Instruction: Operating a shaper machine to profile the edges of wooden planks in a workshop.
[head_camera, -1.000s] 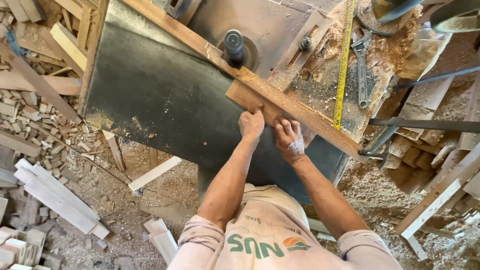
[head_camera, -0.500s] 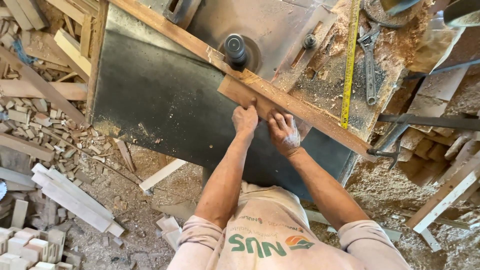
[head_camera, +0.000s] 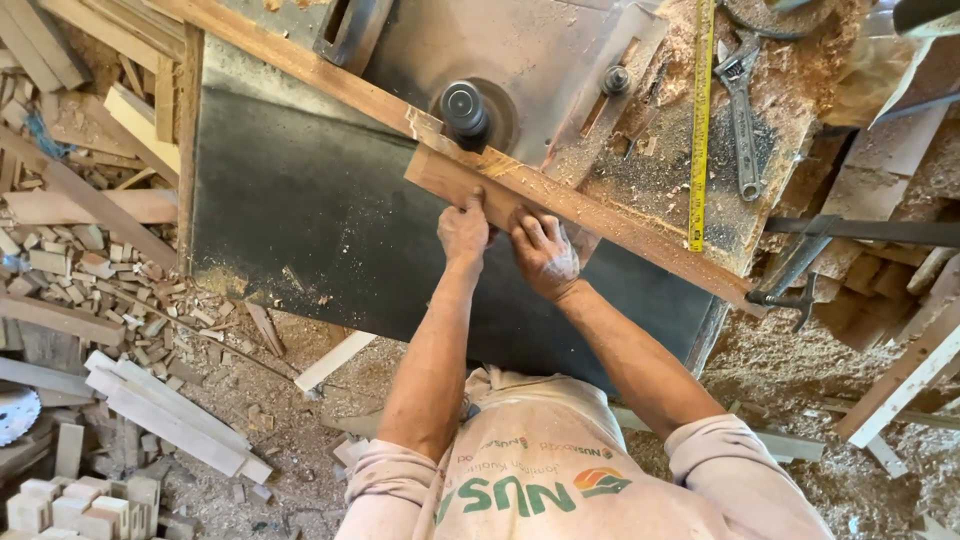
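Board (head_camera: 455, 180) lies flat on the counter (head_camera: 520, 60) against the cutter (head_camera: 465, 108); I judge it stiff, light, splintery. My left hand (head_camera: 463, 228) and right hand (head_camera: 545, 255) press spread fingers on its near edge, gripping nothing.

No packages, signs or screens show. The only label-like mark is a printed logo (head_camera: 520, 493) on the person's pale shirt: green lettering beside an orange-and-green emblem, at the bottom.
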